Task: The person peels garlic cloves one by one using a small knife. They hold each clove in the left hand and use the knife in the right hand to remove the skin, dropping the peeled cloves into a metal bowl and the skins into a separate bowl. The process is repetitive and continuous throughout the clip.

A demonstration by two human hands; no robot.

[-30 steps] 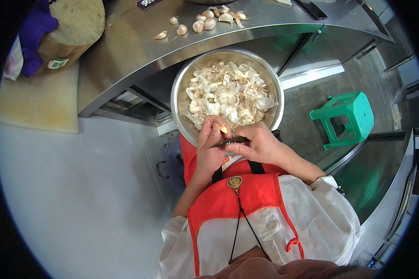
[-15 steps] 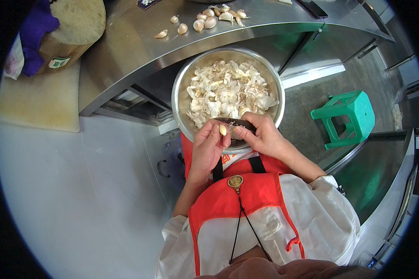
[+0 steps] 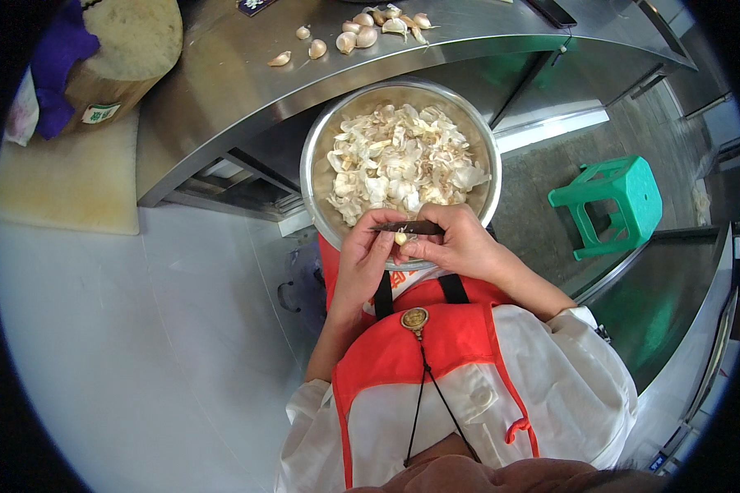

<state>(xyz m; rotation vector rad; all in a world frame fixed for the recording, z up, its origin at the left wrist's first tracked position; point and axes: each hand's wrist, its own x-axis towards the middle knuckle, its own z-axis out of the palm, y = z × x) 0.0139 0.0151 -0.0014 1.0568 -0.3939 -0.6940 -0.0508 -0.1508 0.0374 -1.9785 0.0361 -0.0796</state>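
Observation:
Both hands work close together over the near rim of a big steel bowl [image 3: 312,177] full of papery garlic skins [image 3: 403,156]. My left hand [image 3: 363,251] pinches a pale garlic clove [image 3: 400,238] between thumb and fingers. In my right hand [image 3: 464,242] is a small dark-bladed knife [image 3: 415,228], its blade lying across the clove and pointing toward the left fingers. The right thumb is close to the clove, beneath the blade. Part of the knife's handle is hidden inside the right fingers.
Unpeeled garlic cloves [image 3: 366,34] lie on the steel counter [image 3: 247,74] ahead. At the far left are a round wooden chopping block [image 3: 136,41], a purple cloth [image 3: 57,70] and a pale cutting board [image 3: 66,185]. A green plastic stool [image 3: 629,201] stands on the floor at right.
The knife has swung round so its blade now lies level across the clove. The right hand has shifted slightly toward the left one, and the clove has turned in the left fingers.

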